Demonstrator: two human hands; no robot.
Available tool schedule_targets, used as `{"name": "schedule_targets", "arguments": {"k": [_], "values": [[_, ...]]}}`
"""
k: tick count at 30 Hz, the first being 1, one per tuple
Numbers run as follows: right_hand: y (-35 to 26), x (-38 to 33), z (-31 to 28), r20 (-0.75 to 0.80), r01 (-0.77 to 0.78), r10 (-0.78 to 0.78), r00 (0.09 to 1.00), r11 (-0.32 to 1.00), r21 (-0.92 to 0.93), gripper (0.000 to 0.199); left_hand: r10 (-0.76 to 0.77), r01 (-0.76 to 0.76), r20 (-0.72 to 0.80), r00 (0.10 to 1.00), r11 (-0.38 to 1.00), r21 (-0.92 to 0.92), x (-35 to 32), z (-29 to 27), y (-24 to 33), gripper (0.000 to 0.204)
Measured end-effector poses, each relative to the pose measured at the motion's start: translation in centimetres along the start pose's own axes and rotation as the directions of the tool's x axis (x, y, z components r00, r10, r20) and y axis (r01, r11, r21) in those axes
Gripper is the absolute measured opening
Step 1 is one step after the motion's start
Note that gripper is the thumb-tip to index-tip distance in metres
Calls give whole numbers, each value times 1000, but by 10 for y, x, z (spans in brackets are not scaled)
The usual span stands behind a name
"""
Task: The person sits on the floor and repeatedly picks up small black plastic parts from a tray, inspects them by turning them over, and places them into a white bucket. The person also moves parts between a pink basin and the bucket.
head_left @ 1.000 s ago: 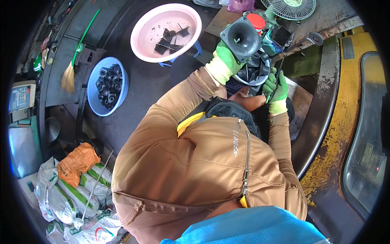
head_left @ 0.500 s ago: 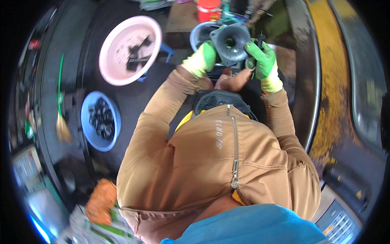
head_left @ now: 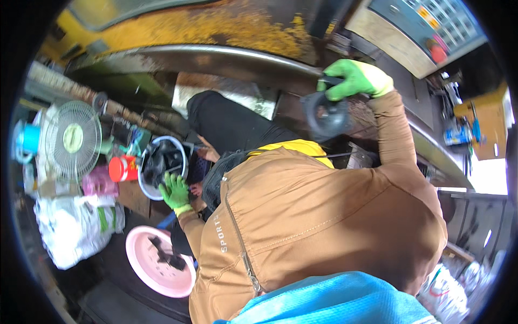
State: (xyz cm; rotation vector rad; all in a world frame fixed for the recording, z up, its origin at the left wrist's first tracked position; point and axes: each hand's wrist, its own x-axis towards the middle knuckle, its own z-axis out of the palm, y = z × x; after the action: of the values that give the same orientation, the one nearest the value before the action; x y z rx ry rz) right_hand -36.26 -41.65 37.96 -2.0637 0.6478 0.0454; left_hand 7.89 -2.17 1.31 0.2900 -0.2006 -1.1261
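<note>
My left hand (head_left: 175, 190), in a green and yellow glove, is at the near rim of a light blue basin (head_left: 183, 155). Its fingers are spread and nothing shows in them. Inside the basin lie dark moulded parts (head_left: 162, 162). Out to the right, my right hand (head_left: 353, 81), gloved the same way, is closed at the edge of a dark grey horn-shaped part (head_left: 326, 116) with a flared mouth. A short black piece (head_left: 330, 81) shows between its thumb and fingers; its kind is unclear.
A pink basin (head_left: 141, 237) with black scraps stands near left. Beyond are a red container (head_left: 123, 168), a fan (head_left: 72, 137) and white bags (head_left: 65, 232). A metal-edged yellow machine (head_left: 237, 32) runs along the far side. A grey-blue cabinet (head_left: 421, 27) stands far right.
The view has turned strongly to the right. My hands have parted: the left has let go of the horn-shaped part and reached the basin, while the right has carried the part out to the right.
</note>
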Motion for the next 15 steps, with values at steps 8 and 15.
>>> {"name": "schedule_targets", "arguments": {"k": [8,15], "values": [[146,-252,-47,-833,178,515,203,817,549,40,85,-84,-34,996,995,54,4,9,11,56],[299,-274,-122,-703,-276,382,-601,726,630,21,145,-137,-93,985,987,84,0,17,11,52]]}}
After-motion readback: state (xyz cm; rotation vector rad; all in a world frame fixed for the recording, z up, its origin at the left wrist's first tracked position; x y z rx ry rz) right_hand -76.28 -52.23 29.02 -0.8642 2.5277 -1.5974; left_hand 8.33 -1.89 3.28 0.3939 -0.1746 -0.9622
